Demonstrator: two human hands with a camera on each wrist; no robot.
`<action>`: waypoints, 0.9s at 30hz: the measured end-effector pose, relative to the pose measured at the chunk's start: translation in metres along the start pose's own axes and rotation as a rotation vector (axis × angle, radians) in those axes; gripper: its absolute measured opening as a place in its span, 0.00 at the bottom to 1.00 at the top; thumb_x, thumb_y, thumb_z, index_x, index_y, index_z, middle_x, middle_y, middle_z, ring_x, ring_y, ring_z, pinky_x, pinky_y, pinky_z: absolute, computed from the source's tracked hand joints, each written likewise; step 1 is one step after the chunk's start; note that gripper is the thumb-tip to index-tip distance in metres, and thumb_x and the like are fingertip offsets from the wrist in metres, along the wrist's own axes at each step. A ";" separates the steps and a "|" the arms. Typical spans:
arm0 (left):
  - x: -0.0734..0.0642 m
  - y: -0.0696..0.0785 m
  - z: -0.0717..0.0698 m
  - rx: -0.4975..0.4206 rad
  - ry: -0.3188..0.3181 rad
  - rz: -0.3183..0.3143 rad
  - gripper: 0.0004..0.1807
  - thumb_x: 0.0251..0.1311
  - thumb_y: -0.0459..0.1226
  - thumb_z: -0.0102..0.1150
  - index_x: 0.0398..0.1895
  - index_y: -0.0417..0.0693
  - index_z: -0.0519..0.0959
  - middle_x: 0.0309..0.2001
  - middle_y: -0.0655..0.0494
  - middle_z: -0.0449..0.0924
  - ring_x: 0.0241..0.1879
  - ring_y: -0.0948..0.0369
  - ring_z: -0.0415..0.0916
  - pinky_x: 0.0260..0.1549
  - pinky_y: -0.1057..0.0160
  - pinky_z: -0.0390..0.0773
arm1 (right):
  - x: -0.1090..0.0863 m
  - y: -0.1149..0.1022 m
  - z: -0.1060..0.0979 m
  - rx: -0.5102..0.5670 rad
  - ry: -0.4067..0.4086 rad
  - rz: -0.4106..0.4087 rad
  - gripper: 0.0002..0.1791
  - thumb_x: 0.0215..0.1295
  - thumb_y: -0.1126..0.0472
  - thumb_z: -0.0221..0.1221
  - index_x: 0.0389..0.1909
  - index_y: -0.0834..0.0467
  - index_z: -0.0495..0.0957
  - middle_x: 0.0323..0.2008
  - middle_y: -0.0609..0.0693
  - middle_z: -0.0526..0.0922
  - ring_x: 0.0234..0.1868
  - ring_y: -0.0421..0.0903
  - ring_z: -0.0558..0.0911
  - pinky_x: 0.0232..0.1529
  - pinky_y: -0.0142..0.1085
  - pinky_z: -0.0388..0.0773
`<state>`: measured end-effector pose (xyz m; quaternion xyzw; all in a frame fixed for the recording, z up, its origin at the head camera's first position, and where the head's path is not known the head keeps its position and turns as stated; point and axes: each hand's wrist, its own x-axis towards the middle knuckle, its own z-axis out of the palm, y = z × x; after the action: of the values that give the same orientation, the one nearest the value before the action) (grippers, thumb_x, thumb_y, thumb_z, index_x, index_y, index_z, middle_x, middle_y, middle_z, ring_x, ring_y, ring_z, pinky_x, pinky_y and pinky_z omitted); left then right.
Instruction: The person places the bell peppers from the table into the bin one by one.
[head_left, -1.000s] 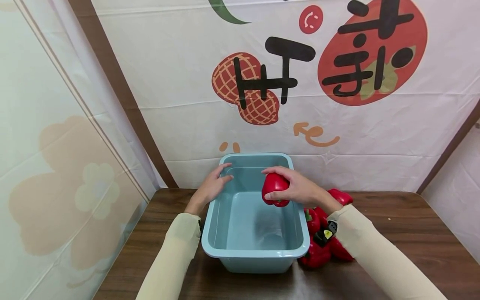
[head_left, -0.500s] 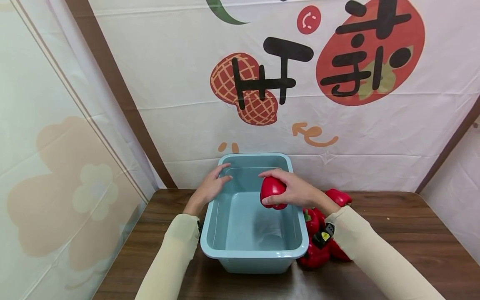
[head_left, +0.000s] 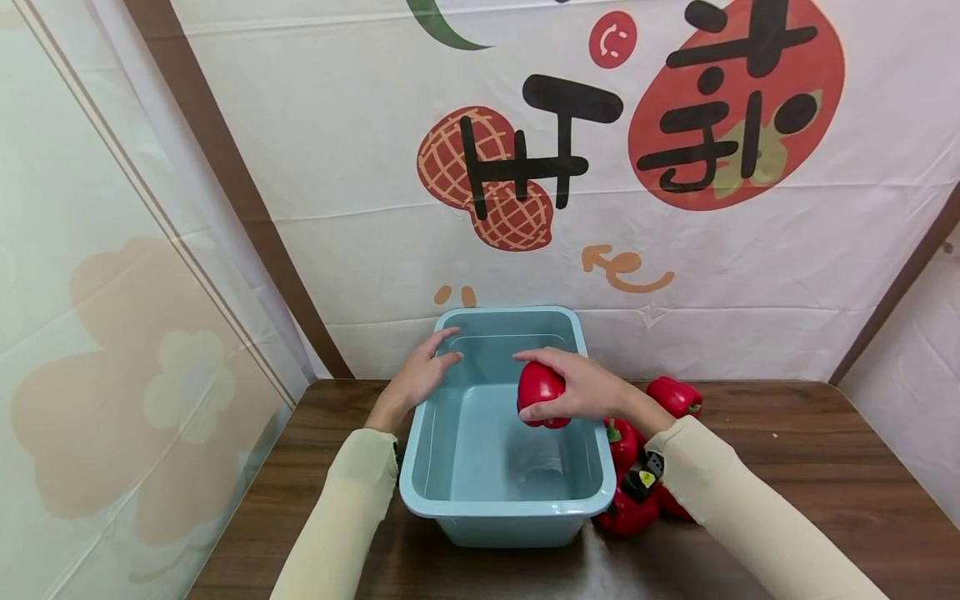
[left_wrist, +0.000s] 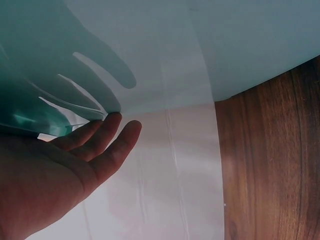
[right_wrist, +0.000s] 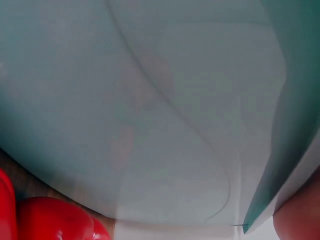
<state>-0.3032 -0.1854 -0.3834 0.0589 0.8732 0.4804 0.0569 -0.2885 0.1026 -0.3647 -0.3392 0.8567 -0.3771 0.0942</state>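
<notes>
One red pepper (head_left: 538, 387) in curled right grip (head_left: 588, 386), left grip (head_left: 420, 373) loose at tub rim (head_left: 517, 507)

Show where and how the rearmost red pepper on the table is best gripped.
Probably around the rounded body of the rearmost red pepper, coming from above: it lies on its side with its upper surface exposed and its stem end turned right. The blue tub to its left and other peppers in front make those sides look tighter.
</notes>
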 end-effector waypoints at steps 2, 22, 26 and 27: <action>0.000 0.000 0.000 0.005 0.002 0.000 0.30 0.72 0.46 0.45 0.76 0.58 0.58 0.78 0.49 0.50 0.72 0.42 0.56 0.63 0.32 0.61 | 0.000 0.000 0.001 -0.039 0.003 -0.002 0.47 0.45 0.42 0.75 0.69 0.41 0.67 0.59 0.44 0.74 0.57 0.48 0.75 0.40 0.38 0.83; 0.000 0.000 0.000 -0.006 0.001 0.005 0.30 0.72 0.48 0.45 0.76 0.57 0.58 0.78 0.49 0.50 0.72 0.42 0.56 0.63 0.32 0.60 | -0.001 -0.003 0.006 -0.167 0.024 -0.004 0.49 0.46 0.39 0.73 0.70 0.45 0.67 0.58 0.46 0.76 0.57 0.50 0.75 0.39 0.38 0.83; 0.000 0.000 0.000 -0.004 -0.002 0.007 0.30 0.73 0.47 0.44 0.76 0.57 0.57 0.78 0.48 0.50 0.72 0.42 0.56 0.63 0.32 0.60 | -0.001 -0.003 0.006 -0.175 0.022 -0.010 0.49 0.46 0.40 0.73 0.71 0.47 0.67 0.59 0.47 0.76 0.57 0.50 0.75 0.39 0.38 0.83; 0.000 0.000 -0.001 -0.002 -0.004 0.008 0.30 0.73 0.47 0.44 0.77 0.56 0.57 0.78 0.48 0.50 0.72 0.42 0.56 0.63 0.32 0.60 | -0.001 -0.003 0.006 -0.181 0.023 -0.012 0.49 0.46 0.40 0.73 0.71 0.47 0.67 0.59 0.47 0.76 0.57 0.50 0.75 0.39 0.38 0.83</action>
<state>-0.3035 -0.1860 -0.3834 0.0634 0.8724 0.4814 0.0568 -0.2838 0.0979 -0.3673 -0.3473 0.8862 -0.3025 0.0512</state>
